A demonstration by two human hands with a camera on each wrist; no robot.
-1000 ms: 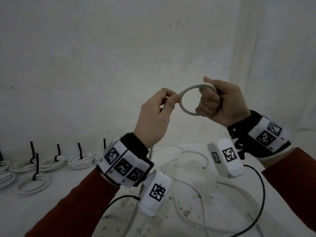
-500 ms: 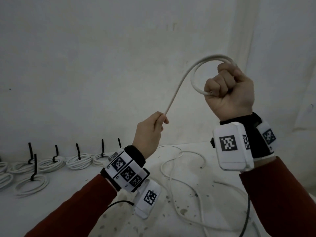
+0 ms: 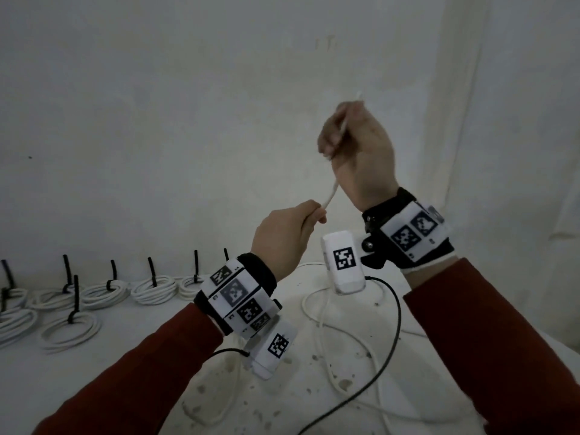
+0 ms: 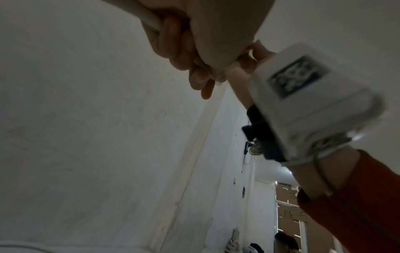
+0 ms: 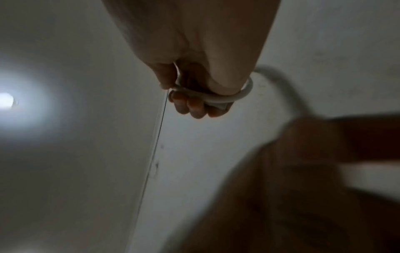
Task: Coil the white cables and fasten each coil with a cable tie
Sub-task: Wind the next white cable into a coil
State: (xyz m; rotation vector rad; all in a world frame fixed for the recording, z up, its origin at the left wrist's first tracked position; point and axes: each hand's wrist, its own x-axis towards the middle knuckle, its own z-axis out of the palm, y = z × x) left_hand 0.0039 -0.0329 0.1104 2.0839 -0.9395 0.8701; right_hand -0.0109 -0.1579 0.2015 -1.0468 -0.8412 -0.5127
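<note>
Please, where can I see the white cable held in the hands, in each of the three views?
Head: white cable at centre, between left hand and right hand.
Left wrist: top edge, in the left hand's fingers.
Right wrist: upper centre, looped.
Shared landmark: the right hand.

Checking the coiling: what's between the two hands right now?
In the head view, only a short taut stretch of thin white cable runs from the left hand to the right hand.

A bare workroom is showing: plain white walls [image 3: 157,105], a stained white desk [image 3: 141,346] carrying tied cable coils [image 3: 153,288].
</note>
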